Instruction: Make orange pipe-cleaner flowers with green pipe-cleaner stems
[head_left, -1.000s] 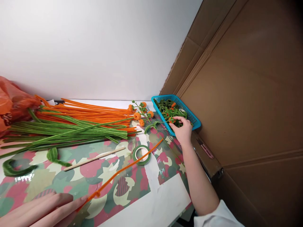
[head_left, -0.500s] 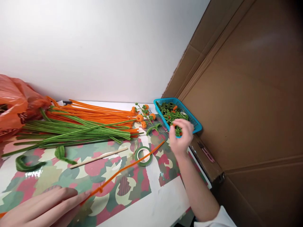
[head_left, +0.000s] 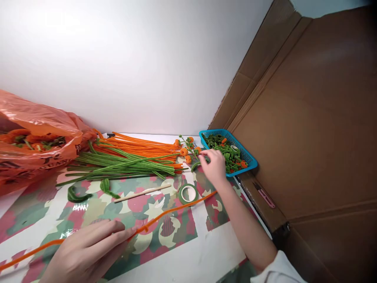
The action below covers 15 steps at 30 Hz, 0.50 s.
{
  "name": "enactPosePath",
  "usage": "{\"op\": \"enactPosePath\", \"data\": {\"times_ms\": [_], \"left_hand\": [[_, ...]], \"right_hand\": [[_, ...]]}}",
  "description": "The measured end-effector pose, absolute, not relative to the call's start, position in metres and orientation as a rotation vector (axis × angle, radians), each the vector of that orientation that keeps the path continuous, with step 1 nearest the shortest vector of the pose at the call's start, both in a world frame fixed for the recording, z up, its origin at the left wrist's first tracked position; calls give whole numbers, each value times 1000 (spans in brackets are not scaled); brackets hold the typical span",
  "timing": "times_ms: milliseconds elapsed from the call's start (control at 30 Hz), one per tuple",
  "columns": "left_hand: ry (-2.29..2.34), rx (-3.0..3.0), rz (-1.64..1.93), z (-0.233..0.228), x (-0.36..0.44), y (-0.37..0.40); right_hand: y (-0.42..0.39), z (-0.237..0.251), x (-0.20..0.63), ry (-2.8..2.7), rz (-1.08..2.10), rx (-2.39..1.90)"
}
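Observation:
In the head view, my left hand is closed on a long orange pipe cleaner, which has a small bend near my fingertips and runs right across the table. My right hand has thumb and fingers pinched together beside a pipe-cleaner flower sprig with orange blooms and green leaves. Its fingertips meet at the sprig's right side; whether they grip the stem or something small cannot be made out. The far end of the orange pipe cleaner reaches to just below my right wrist.
Orange pipe cleaners and green pipe cleaners lie bundled behind. A blue basket of pieces stands at right, near a pink cutter. A wooden stick, green tape roll, two green leaf shapes and an orange bag lie about.
My right hand has moved left from over the blue basket to the flower sprig. My left hand stays on the orange pipe cleaner. The view has turned slightly left, showing more of the bag.

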<state>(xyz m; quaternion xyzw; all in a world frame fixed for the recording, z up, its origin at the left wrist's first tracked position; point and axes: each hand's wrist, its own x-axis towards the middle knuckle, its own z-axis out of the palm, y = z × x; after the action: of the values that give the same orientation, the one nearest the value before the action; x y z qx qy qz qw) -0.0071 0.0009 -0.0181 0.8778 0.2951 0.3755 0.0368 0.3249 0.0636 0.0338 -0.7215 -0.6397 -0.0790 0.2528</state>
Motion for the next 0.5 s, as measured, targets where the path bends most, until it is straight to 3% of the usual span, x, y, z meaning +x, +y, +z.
{"op": "enactPosePath", "data": {"times_ms": [200,500], "left_hand": [[736,2699,1039,-10,-8,5],[709,2778,953,-14,-13,6]], "right_hand": [[117,39,362,-1609,-293,-2175],[117,69,398,-1374,-153,-2135]]}}
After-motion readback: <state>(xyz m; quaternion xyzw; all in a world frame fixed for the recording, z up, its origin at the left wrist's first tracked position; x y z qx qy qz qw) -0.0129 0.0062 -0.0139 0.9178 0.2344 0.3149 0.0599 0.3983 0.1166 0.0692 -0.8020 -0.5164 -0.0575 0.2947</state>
